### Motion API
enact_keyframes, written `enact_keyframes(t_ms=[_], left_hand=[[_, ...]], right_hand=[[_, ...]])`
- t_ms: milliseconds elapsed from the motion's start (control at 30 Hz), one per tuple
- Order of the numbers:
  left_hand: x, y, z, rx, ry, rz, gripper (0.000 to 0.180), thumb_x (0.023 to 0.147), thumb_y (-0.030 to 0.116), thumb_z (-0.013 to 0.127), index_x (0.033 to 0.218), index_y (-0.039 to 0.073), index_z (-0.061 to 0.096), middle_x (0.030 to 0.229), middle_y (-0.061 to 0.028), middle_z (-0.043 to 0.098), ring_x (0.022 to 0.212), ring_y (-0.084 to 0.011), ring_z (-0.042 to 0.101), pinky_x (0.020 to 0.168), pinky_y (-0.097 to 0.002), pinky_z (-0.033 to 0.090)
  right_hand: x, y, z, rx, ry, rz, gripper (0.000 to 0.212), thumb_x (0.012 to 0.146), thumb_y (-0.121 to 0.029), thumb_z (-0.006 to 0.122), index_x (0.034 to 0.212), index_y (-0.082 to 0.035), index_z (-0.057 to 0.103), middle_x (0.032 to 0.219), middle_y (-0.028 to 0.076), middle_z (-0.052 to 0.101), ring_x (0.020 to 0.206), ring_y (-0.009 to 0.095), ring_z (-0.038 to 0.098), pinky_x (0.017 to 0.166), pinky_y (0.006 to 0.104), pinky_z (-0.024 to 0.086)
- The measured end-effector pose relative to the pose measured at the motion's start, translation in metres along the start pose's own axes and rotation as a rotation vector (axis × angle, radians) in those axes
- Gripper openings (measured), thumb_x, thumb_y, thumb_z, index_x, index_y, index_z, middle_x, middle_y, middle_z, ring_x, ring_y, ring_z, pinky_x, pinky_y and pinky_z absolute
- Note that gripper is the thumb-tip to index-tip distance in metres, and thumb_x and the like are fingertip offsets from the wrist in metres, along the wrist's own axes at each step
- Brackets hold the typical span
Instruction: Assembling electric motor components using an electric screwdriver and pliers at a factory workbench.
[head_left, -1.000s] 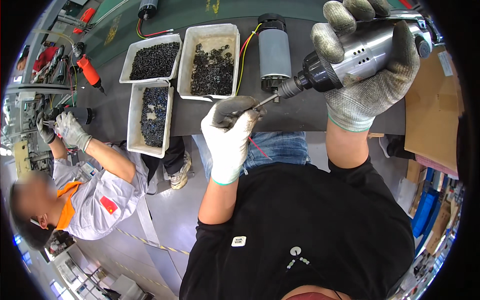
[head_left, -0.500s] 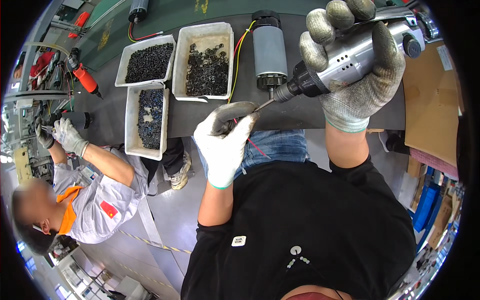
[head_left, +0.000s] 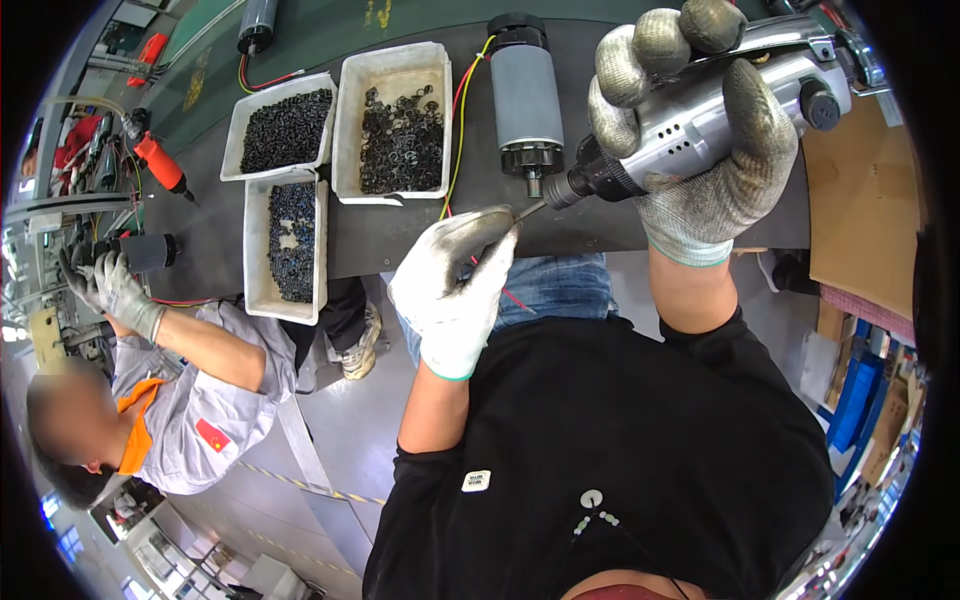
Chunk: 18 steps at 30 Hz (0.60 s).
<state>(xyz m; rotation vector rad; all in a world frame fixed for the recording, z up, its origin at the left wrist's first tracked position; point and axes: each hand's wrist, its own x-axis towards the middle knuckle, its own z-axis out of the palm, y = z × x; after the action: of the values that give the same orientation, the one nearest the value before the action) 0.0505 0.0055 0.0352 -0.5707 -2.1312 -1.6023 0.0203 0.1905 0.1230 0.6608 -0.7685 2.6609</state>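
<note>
The left hand (head_left: 455, 290), in a white glove, pinches its fingertips (head_left: 497, 225) together right at the bit (head_left: 530, 210) of the driver (head_left: 700, 110). They seem to be holding something small there, likely a screw, though it is too tiny to make out. Pinching at the tip looks like a way to steady the piece on the bit, since the bit is thin and the tool heavy.

The right hand (head_left: 700, 170), in a grey knit glove, is wrapped fully around the silver body of the driver, fingers curled over the top and thumb beneath, holding it level and pointing left toward the other hand. That whole-fist grip suits a tool of that bulk.

Just beyond the bit, on the dark bench (head_left: 400, 240), lies a grey motor (head_left: 525, 95) with black end caps and its shaft facing near, close to the bit. Red and yellow wires (head_left: 458, 130) run along its left side.

Left of the motor are three white trays (head_left: 392, 120) of small black parts, within easy reach of the left hand.

At far left a co-worker in grey, wearing gloves (head_left: 105, 285), handles another motor (head_left: 145, 250), with a red tool (head_left: 155, 160) lying beyond it.
</note>
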Motion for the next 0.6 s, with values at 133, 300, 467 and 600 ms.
enact_keyframes(t_ms=[133,300,467,600], left_hand=[[-0.001,0.007,0.000,0.016,-0.039,-0.017,0.021,0.078,-0.008,0.083,0.098,-0.005,0.075,0.096,-0.0127,0.078,0.084,-0.0138,0.071,0.077,-0.0258,0.056],[0.002,0.011,-0.001,-0.225,-0.056,-0.382,0.022,0.079,-0.007,0.082,0.100,-0.004,0.076,0.095,-0.0127,0.078,0.086,-0.0146,0.072,0.078,-0.0262,0.056],[0.006,0.006,-0.003,-0.088,-0.095,-0.144,0.021,0.081,-0.001,0.083,0.101,-0.002,0.076,0.093,-0.0113,0.078,0.081,-0.0161,0.072,0.075,-0.0282,0.057],[0.009,0.008,-0.001,-0.001,-0.116,-0.038,0.021,0.081,0.002,0.084,0.100,-0.001,0.076,0.093,-0.0111,0.077,0.080,-0.0175,0.073,0.074,-0.0288,0.057]], right_hand=[[-0.007,-0.010,-0.009,-0.043,-0.059,-0.013,0.033,0.102,-0.023,0.061,0.130,-0.006,0.059,0.116,0.016,0.069,0.098,0.031,0.068,0.070,0.0360,0.060],[-0.003,-0.012,-0.022,-0.081,-0.130,-0.016,0.033,0.102,-0.020,0.061,0.131,-0.005,0.058,0.117,0.017,0.068,0.100,0.031,0.068,0.072,0.0357,0.060],[-0.002,-0.016,-0.036,-0.114,-0.194,-0.018,0.033,0.101,-0.017,0.062,0.131,-0.003,0.057,0.119,0.018,0.067,0.102,0.031,0.068,0.075,0.0355,0.060],[0.000,-0.017,-0.044,-0.147,-0.250,-0.025,0.034,0.101,-0.014,0.062,0.132,-0.002,0.056,0.120,0.018,0.067,0.103,0.030,0.068,0.077,0.0353,0.060]])
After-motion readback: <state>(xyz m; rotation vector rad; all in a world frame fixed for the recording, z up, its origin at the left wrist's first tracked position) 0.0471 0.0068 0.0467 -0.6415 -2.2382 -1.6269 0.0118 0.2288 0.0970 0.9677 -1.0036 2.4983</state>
